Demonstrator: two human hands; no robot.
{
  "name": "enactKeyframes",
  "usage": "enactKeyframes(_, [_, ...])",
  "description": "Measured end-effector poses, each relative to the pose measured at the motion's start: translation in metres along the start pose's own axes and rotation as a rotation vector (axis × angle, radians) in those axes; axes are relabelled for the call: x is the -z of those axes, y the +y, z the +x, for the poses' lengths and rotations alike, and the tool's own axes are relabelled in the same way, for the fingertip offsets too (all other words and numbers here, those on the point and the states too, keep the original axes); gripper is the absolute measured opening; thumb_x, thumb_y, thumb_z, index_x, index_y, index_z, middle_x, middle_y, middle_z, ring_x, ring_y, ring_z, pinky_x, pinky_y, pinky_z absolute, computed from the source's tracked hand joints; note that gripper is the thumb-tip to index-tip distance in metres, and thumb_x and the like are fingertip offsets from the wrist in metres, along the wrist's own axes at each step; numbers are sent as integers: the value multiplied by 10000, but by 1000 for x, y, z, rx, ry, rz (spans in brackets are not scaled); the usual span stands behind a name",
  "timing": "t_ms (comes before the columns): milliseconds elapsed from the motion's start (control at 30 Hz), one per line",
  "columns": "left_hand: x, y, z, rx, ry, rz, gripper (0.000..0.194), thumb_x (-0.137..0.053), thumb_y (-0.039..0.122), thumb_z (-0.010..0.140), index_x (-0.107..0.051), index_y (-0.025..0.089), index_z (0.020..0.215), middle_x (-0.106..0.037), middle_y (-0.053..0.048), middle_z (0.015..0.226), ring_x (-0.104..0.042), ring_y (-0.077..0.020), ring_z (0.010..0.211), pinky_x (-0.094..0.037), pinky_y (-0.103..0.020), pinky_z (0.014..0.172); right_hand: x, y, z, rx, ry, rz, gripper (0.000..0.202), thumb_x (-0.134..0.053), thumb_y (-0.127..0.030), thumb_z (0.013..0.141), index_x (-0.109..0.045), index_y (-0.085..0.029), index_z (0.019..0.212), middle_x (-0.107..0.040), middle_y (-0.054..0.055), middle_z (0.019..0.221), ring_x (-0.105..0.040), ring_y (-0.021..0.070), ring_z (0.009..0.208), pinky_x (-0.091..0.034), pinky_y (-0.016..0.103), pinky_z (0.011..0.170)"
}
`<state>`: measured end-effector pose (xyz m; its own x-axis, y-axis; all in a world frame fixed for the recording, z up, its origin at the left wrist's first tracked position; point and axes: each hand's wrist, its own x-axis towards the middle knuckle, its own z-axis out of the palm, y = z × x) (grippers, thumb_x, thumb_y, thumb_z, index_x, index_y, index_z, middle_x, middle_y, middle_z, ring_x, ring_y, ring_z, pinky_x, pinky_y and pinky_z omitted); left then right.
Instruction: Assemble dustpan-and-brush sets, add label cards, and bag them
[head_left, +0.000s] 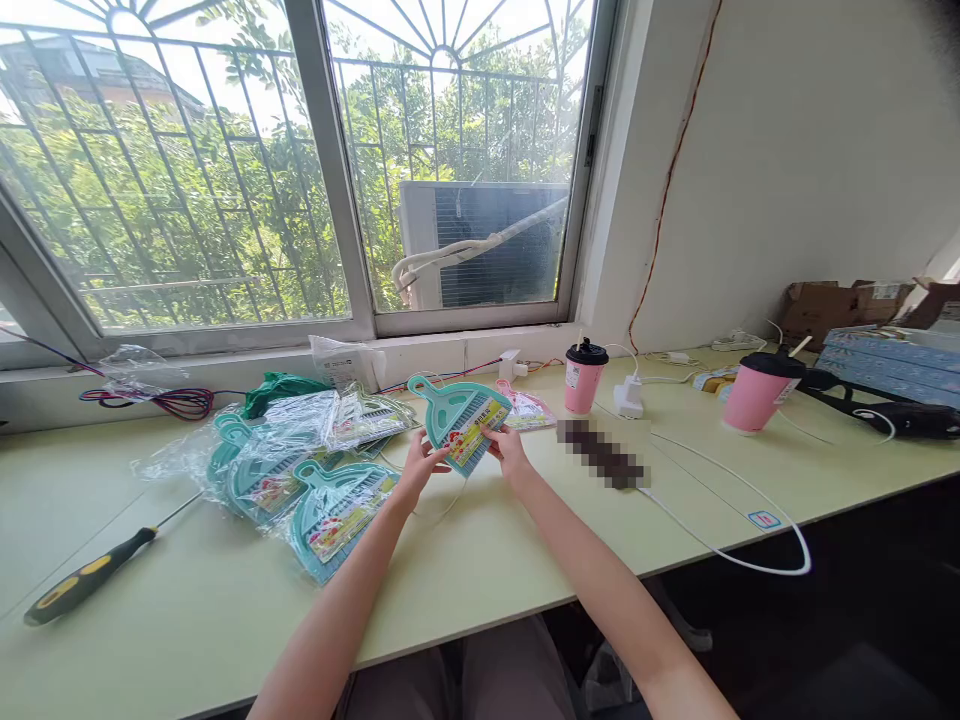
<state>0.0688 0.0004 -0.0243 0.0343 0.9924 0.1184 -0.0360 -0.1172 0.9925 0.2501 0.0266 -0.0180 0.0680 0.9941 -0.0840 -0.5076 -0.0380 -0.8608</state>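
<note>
Between both hands, above the table, I hold a mint-green mini dustpan and brush set (450,412), tilted, with a yellow printed label across its bristles. My left hand (421,466) grips its lower left edge, and my right hand (508,450) pinches its right side by the label. A wrapped dustpan set (341,510) lies left of my left forearm. Behind it is a pile of similar sets (262,470) in clear plastic. A pink dustpan set (529,408) lies beyond my right hand, partly hidden by the held one.
A screwdriver (90,575) lies at the left. Pink cups (583,380) with black lids, a white charger (628,397) and a looping white cable (750,560) are on the right. A blurred dark object (600,453) sits near the cable. Boxes (885,360) stand far right.
</note>
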Motion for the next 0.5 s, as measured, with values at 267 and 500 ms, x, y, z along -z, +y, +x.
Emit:
enactKeyframes(267, [-1,5,-6,4,-2,13,541,-717,301,744,-393,199,1165,-662,-107,1072,-682,-165,711,-602,-335,641,-2,-3,-3,-11,10,-1,154,-758,-154,676,-660,-186,790,-751,23,848,-702,158,762,-586,282,741])
enactKeyframes(500, [0,8,-8,44,2,24,532,-714,312,740,-390,199,1146,-660,-88,1024,-670,-158,675,-591,-345,659,-3,-1,-4,-2,-4,-11,106,-737,-204,718,-667,-194,797,-753,19,849,-698,155,761,-576,276,732])
